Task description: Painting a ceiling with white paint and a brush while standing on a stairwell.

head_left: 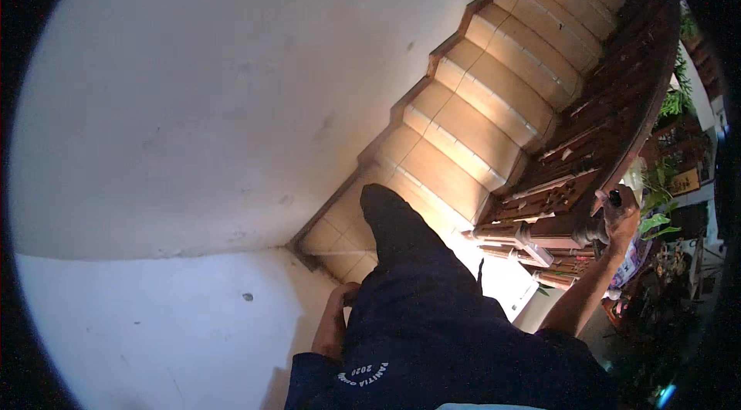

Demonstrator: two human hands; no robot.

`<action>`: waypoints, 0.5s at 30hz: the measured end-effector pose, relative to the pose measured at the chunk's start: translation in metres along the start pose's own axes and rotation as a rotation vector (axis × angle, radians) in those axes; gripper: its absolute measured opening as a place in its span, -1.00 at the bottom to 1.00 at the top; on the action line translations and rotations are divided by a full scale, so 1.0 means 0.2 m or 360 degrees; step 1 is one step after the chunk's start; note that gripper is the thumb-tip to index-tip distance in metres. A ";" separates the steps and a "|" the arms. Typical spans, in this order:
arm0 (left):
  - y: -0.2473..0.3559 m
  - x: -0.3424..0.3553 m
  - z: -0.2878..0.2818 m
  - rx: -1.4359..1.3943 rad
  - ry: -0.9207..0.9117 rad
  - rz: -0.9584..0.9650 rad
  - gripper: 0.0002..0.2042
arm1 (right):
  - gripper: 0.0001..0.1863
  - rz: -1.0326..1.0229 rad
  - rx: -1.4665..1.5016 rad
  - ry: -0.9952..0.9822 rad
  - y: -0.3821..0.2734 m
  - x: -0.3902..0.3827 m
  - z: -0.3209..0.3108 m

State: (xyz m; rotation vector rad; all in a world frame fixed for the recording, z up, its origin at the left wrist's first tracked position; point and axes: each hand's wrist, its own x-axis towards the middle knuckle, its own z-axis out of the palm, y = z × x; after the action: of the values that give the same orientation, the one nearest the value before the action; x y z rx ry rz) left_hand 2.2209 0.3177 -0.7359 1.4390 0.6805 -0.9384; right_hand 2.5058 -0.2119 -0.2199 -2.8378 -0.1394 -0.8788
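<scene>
My right hand (619, 209) grips the dark wooden handrail (647, 128) by the newel post at the lower end of the balustrade, with a small dark patch at its fingers that I cannot make out. My left hand (347, 294) hangs beside my dark-clothed leg (401, 240), its fingers mostly hidden against it. My leg reaches forward over the tiled landing (340, 240) at the foot of a tiled staircase (494, 101).
A white wall (216, 101) lines the stairs on the left and turns a corner behind the landing. Beyond the balustrade (575, 155) at the right are green plants (671, 101) and various dark, cluttered objects (679, 279), too small to tell apart.
</scene>
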 end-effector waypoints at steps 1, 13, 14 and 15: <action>-0.02 0.07 -0.03 0.0014 -0.0041 0.0066 -0.66 | -0.56 -0.0025 0.0019 -0.0029 -0.05 0.01 0.02; -0.29 -0.03 0.12 -0.0163 0.0273 0.0589 -0.65 | -0.59 0.0042 -0.0047 -0.0134 -0.04 -0.13 0.11; -0.18 -0.09 0.12 -0.0075 0.0239 0.0429 -0.64 | -0.61 0.0137 -0.0111 -0.0170 -0.02 -0.15 0.11; -0.13 -0.13 0.11 0.0008 0.0224 0.0264 -0.63 | -0.61 0.0127 -0.0112 -0.0186 0.00 -0.16 0.12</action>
State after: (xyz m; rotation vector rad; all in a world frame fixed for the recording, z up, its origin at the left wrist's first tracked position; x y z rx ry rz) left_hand 2.1826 0.3013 -0.7251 1.5512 0.6507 -0.7155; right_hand 2.4929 -0.2082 -0.2574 -2.9374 -0.0099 -0.7153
